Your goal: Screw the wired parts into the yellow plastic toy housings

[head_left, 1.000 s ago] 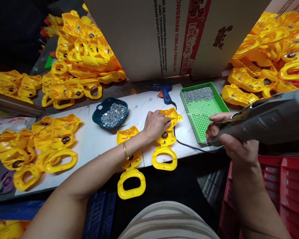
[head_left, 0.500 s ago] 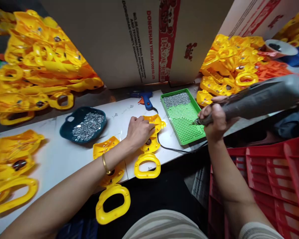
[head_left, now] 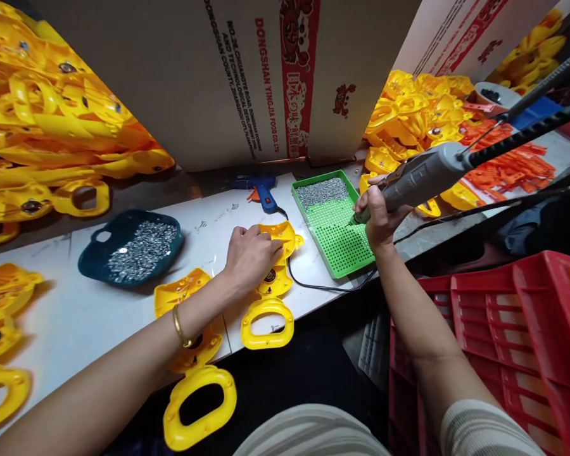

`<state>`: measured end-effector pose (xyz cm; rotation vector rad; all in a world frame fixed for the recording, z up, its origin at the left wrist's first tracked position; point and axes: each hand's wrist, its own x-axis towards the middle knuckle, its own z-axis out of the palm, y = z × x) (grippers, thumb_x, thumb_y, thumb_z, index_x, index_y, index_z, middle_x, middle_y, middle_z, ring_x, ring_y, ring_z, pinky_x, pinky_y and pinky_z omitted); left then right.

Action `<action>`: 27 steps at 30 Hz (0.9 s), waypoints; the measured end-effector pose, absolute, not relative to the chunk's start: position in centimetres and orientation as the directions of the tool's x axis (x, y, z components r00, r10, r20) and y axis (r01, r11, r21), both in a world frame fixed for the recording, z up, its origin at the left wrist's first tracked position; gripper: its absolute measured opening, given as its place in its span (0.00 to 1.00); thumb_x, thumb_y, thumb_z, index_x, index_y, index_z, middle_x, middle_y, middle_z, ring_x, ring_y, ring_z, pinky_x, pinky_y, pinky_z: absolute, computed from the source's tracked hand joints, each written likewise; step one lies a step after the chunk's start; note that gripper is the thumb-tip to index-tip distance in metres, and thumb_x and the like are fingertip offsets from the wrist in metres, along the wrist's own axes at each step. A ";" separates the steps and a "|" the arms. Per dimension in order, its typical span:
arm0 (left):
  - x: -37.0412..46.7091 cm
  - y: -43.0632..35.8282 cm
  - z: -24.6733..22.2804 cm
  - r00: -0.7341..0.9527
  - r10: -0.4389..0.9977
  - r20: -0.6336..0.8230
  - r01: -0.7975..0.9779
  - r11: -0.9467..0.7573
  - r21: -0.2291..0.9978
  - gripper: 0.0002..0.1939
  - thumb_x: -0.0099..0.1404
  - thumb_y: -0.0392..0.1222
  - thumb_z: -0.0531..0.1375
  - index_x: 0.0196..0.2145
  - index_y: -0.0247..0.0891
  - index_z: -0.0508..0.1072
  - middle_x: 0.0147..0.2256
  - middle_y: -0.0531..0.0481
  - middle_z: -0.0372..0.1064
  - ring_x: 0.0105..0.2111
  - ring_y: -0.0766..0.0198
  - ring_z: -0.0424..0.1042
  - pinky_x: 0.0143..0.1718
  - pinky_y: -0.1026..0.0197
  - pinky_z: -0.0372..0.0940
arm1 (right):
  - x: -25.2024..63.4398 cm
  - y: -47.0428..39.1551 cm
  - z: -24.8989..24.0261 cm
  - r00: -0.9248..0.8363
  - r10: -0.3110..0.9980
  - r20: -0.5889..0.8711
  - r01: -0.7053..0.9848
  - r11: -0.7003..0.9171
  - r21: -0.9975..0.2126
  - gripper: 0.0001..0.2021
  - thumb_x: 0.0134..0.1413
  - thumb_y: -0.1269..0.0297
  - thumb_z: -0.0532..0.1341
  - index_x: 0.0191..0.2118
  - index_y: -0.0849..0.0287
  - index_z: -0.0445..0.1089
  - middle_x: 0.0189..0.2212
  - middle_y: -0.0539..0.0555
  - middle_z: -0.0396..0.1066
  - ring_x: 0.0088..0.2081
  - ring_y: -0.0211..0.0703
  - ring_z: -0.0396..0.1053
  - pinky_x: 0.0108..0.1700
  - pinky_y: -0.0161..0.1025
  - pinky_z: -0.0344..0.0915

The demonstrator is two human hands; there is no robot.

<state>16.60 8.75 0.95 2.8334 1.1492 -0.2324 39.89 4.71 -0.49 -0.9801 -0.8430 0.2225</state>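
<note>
My left hand (head_left: 253, 261) is closed over a yellow plastic shell half (head_left: 272, 286), its curled fingers on the upper part. A ring handle (head_left: 267, 323) forms the shell's near end, at the table's edge. My right hand (head_left: 380, 212) grips a grey electric screwdriver (head_left: 422, 178), slanted with its tip down over the green perforated tray (head_left: 335, 253). Small silver screws (head_left: 323, 192) fill the tray's far end; whether the tip carries one I cannot make out. Under my left forearm lies a second yellow shell half (head_left: 180, 292), its ring handle overhanging the edge.
A dark teal dish (head_left: 92, 261) of metal screws stands left. Behind are a blue glue gun (head_left: 266, 193) and a large carton (head_left: 194, 107). Yellow parts (head_left: 61, 126) pile up at left and right, with orange parts (head_left: 508, 155) beyond. A red crate (head_left: 517, 304) stands at lower right.
The view has shifted, so the table things appear further left. The screwdriver has swung, its tip slightly nearer the tray's screws. My left hand stays on the same shell.
</note>
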 end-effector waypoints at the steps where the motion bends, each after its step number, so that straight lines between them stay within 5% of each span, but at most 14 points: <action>1: 16.6 8.7 1.0 0.706 0.686 -0.174 0.698 -0.716 0.014 0.17 0.72 0.44 0.50 0.40 0.44 0.80 0.36 0.45 0.77 0.42 0.50 0.66 0.37 0.51 0.48 | 40.0 4.8 -0.6 0.672 0.517 0.530 0.195 0.567 -0.801 0.14 0.49 0.50 0.66 0.34 0.55 0.67 0.15 0.41 0.58 0.14 0.33 0.59 0.18 0.34 0.60; 16: 17.0 8.7 1.2 0.699 0.694 -0.174 0.709 -0.704 0.042 0.15 0.70 0.42 0.52 0.35 0.42 0.80 0.33 0.44 0.76 0.41 0.51 0.66 0.37 0.52 0.48 | 39.7 4.1 0.2 0.625 0.548 0.555 0.213 0.565 -0.797 0.12 0.51 0.53 0.65 0.38 0.54 0.69 0.16 0.41 0.60 0.16 0.35 0.61 0.21 0.36 0.60; 20: 17.1 8.6 1.2 0.706 0.691 -0.154 0.705 -0.706 0.064 0.13 0.67 0.39 0.54 0.31 0.41 0.79 0.30 0.45 0.75 0.40 0.52 0.66 0.37 0.52 0.48 | 37.0 2.9 3.1 0.588 0.586 0.558 0.099 0.632 -0.768 0.10 0.51 0.55 0.65 0.35 0.54 0.69 0.16 0.42 0.58 0.16 0.35 0.58 0.21 0.37 0.60; 27: 17.3 8.7 1.3 0.694 0.703 -0.156 0.718 -0.692 0.080 0.11 0.65 0.38 0.56 0.29 0.40 0.79 0.29 0.45 0.74 0.41 0.52 0.68 0.40 0.51 0.51 | 31.0 3.4 4.0 0.381 0.764 0.520 0.029 0.553 -0.833 0.16 0.50 0.42 0.61 0.35 0.48 0.65 0.16 0.43 0.56 0.15 0.37 0.57 0.18 0.40 0.59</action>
